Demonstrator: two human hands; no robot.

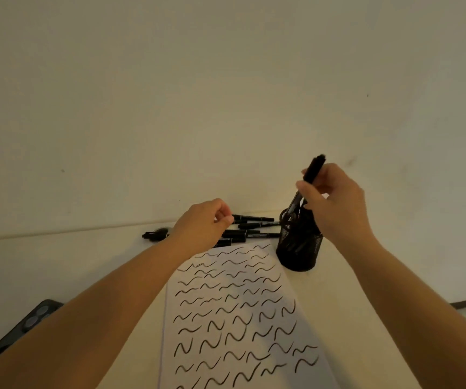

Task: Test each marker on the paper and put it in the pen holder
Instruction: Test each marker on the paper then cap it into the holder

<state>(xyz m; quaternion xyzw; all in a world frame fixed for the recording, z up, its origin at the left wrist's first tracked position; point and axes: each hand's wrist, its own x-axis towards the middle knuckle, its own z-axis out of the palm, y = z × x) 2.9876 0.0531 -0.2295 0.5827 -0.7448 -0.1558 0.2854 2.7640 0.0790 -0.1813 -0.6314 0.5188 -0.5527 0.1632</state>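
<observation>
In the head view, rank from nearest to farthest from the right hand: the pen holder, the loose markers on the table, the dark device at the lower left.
1. Pen holder: right below the right hand.
2. Loose markers: left of the holder, by the left hand.
3. Dark device: far lower left, at the table's edge.

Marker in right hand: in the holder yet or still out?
Partly in: the marker tip dips below the pen holder rim, upper body still gripped by the right hand.

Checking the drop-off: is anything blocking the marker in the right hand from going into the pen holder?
Nothing visible blocks it. The right hand holds the marker directly over the pen holder, lower end at its rim among markers already inside.
</observation>
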